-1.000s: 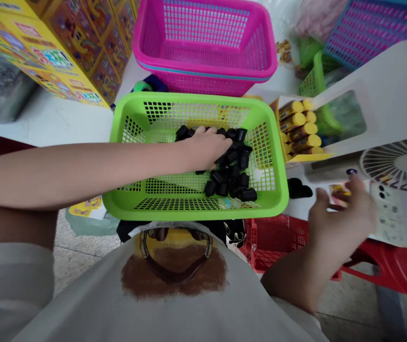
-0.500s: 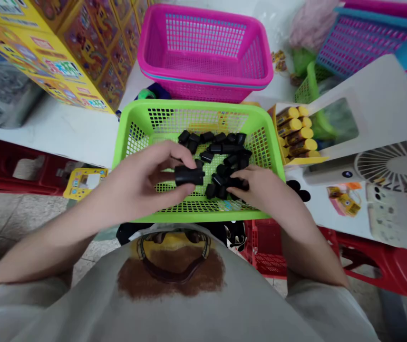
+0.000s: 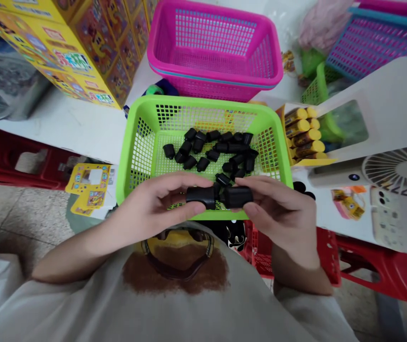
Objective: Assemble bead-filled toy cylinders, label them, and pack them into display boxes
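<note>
My left hand (image 3: 168,202) pinches a black plastic cylinder (image 3: 200,195) between thumb and fingers. Facing it end to end, a second black plastic piece (image 3: 237,196) with a wider body is gripped by my right hand (image 3: 282,209). The two ends are very close; whether they touch I cannot tell. Both hands are over the near rim of a light green basket (image 3: 203,102). Inside the basket lie several loose black plastic pieces (image 3: 202,164), scattered on the mesh floor, some with small nubs on their ends.
Behind the green basket stand stacked pink baskets (image 3: 210,78). Yellow printed boxes (image 3: 107,80) rise at left. On the right are an open carton of yellow-capped tubes (image 3: 306,137), a fan (image 3: 399,171) and a phone case (image 3: 387,218). Flat yellow cardboard (image 3: 91,187) lies at the left table edge.
My right hand has lifted a black piece out of the pile and brought it to the one in my left hand. Both hands have come nearer my body, and the view has shifted slightly.
</note>
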